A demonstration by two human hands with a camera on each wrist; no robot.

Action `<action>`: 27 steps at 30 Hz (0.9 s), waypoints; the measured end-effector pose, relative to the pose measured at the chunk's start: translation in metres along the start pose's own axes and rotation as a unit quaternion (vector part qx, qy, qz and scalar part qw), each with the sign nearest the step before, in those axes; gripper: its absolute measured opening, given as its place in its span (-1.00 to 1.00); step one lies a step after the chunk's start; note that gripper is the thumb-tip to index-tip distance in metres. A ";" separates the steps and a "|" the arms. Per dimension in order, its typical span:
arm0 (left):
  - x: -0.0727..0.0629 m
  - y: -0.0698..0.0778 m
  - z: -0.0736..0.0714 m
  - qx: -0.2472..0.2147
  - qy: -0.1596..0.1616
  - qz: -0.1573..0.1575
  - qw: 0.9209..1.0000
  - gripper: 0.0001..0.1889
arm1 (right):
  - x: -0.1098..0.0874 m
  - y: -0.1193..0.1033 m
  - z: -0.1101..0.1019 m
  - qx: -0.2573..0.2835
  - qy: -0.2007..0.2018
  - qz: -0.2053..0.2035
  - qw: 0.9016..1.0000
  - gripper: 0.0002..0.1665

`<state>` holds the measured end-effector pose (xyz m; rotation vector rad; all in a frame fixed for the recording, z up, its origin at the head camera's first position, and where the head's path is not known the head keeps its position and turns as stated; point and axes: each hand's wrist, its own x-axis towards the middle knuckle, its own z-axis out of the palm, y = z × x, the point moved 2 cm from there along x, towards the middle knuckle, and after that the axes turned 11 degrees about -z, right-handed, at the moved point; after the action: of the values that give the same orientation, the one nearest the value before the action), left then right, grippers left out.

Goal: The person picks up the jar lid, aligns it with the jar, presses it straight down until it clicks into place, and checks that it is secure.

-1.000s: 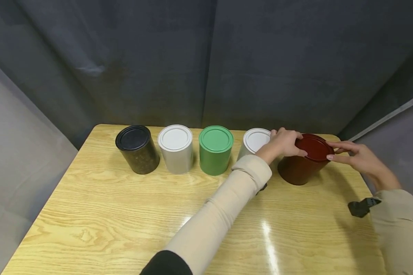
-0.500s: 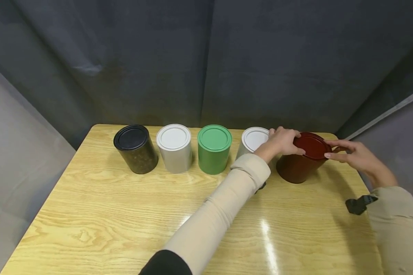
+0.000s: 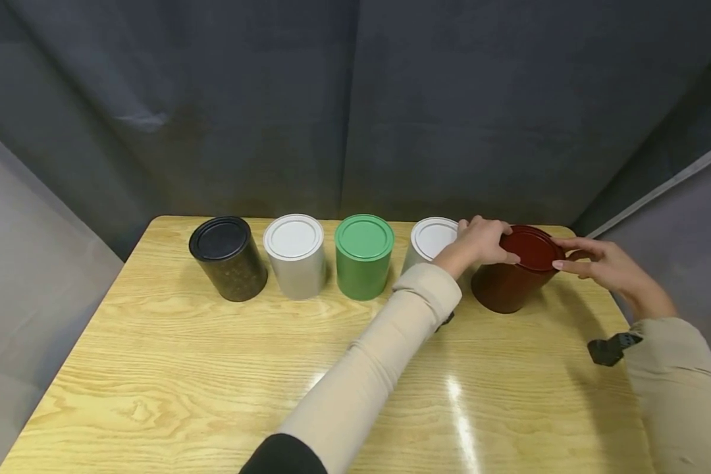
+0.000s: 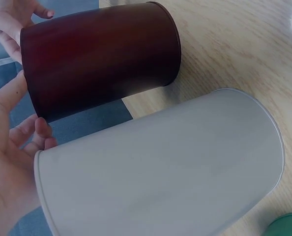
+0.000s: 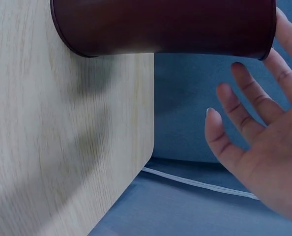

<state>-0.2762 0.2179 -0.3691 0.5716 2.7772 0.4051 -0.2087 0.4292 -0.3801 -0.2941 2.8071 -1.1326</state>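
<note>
At the right end of the row stands a dark red canister (image 3: 502, 289) with a round red lid (image 3: 530, 249). My left hand (image 3: 478, 243) reaches over a white-lidded canister (image 3: 432, 238) and holds the red lid's rim from the left, thumb in front. On the right side of the same rim, my right hand (image 3: 607, 266) holds on with index finger and thumb. The right wrist view shows the other fingers (image 5: 219, 125) of that hand loosely bent, off the canister. In the left wrist view, bent left-hand fingers (image 4: 40, 130) lie near the pale canister (image 4: 160, 167).
Left of the hands stand a green canister (image 3: 364, 260), another white-lidded canister (image 3: 296, 257) and a dark canister (image 3: 230, 260) with a black lid. All rest along the back of the wooden table (image 3: 213, 382). Dark cloth (image 3: 243, 112) hangs behind the table edge.
The head view has shifted slightly, so everything appears a little further left. Both hands stay at the red lid's rim, and the canisters keep their places.
</note>
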 end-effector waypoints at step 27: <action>0.000 0.004 0.005 0.031 0.019 -0.009 0.999 -0.27 | 0.010 -0.004 0.001 -0.033 -0.084 -0.001 0.996 -0.16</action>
<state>-0.2728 0.2223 -0.3726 0.5570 2.8386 0.3309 -0.2179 0.4237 -0.3781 -0.3793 2.6988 -0.9687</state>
